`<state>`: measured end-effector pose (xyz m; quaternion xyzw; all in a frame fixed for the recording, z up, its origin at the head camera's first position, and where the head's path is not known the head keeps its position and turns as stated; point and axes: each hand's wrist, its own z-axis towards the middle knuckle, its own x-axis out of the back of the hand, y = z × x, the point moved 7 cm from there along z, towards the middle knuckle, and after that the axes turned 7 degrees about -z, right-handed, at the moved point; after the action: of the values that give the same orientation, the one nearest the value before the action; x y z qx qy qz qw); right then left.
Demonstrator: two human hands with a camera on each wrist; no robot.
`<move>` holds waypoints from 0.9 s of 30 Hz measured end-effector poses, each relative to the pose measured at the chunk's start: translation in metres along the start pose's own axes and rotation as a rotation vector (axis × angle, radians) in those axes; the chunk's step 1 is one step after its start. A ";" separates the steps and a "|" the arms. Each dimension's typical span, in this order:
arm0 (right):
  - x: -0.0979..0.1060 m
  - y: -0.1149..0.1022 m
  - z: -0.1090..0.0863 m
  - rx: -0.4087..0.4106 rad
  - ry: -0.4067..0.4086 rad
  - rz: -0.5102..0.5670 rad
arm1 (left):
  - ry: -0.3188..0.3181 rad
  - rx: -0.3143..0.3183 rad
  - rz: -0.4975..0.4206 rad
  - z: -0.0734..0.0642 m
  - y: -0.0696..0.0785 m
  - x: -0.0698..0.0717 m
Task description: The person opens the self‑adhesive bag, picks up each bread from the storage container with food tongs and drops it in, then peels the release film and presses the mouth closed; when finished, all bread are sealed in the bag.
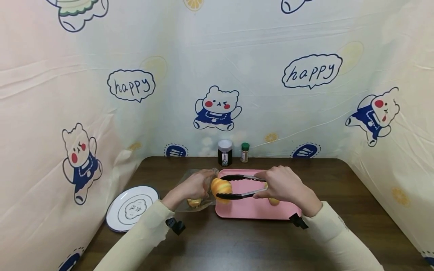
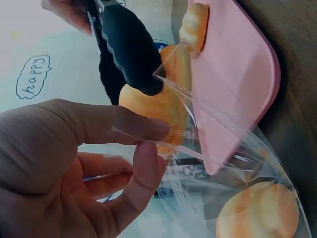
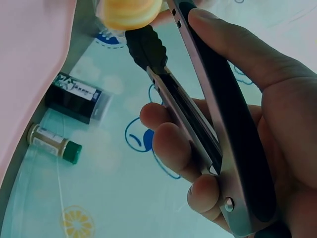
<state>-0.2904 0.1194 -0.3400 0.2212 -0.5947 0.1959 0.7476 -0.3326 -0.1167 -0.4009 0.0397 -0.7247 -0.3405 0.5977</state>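
My left hand (image 1: 196,185) pinches the rim of a clear plastic bag (image 2: 262,161) between thumb and finger. A round golden bun (image 2: 257,213) lies inside the bag. My right hand (image 1: 280,183) grips metal tongs (image 3: 213,94) with black handles and scalloped black tips. Between the tips is a yellow-orange bread roll (image 1: 221,187), right at the bag's mouth beside the left fingers. Below the tongs is a pink tray (image 1: 251,210). A small piece of bread (image 1: 274,201) on it is partly hidden by the right hand.
A white plate (image 1: 115,212) with a dark blue rim stands at the table's left edge. Behind the tray stand a black jar (image 1: 225,156) with a pale lid and a small green-capped shaker (image 1: 245,153). Printed cloth (image 1: 217,52) hangs around the dark wooden table (image 1: 234,244).
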 end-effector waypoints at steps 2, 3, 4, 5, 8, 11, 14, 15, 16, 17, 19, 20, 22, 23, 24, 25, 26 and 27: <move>0.002 -0.005 0.000 0.024 0.003 -0.007 | -0.005 -0.016 -0.011 0.000 0.001 0.000; 0.003 -0.008 0.001 0.033 0.005 -0.016 | -0.007 -0.022 -0.018 0.000 0.002 -0.001; 0.004 -0.010 0.001 0.038 0.007 -0.023 | -0.010 -0.029 -0.022 0.000 0.003 -0.001; 0.004 -0.011 0.002 0.040 0.009 -0.031 | -0.017 -0.032 -0.025 -0.001 0.003 -0.002; 0.002 -0.013 0.005 0.022 0.003 -0.046 | -0.035 -0.039 -0.027 -0.002 0.006 -0.004; -0.002 -0.014 0.007 0.011 -0.018 -0.055 | -0.037 -0.048 -0.012 -0.002 0.010 -0.004; -0.004 -0.017 0.009 0.011 -0.032 -0.064 | -0.028 -0.055 0.005 -0.001 0.012 -0.004; -0.004 -0.018 0.009 0.011 -0.030 -0.067 | -0.027 -0.056 0.007 -0.001 0.012 -0.003; -0.004 -0.018 0.010 0.008 -0.028 -0.075 | -0.028 -0.056 0.010 0.000 0.013 -0.003; -0.004 -0.019 0.010 0.006 -0.026 -0.072 | -0.035 -0.048 0.008 0.000 0.013 -0.004; -0.005 -0.019 0.010 -0.011 -0.028 -0.064 | -0.039 -0.040 0.004 0.001 0.013 -0.005; -0.007 -0.019 0.010 -0.021 -0.032 -0.057 | -0.041 -0.038 -0.001 0.001 0.013 -0.006; -0.009 -0.019 0.011 -0.034 -0.036 -0.052 | -0.042 -0.034 -0.004 0.001 0.013 -0.006; -0.011 -0.020 0.011 -0.039 -0.035 -0.050 | -0.043 -0.033 -0.009 0.001 0.014 -0.007; -0.011 -0.020 0.011 -0.042 -0.033 -0.057 | -0.043 -0.036 -0.008 0.001 0.014 -0.007; -0.012 -0.021 0.011 -0.041 -0.028 -0.066 | -0.045 -0.039 -0.006 0.001 0.015 -0.007; -0.012 -0.022 0.011 -0.033 -0.022 -0.078 | -0.045 -0.041 -0.007 0.001 0.015 -0.008; -0.012 -0.023 0.012 -0.022 -0.014 -0.091 | -0.046 -0.042 -0.004 0.000 0.015 -0.008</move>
<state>-0.2897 0.0939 -0.3517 0.2412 -0.5914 0.1537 0.7539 -0.3253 -0.1010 -0.3995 0.0208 -0.7308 -0.3579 0.5808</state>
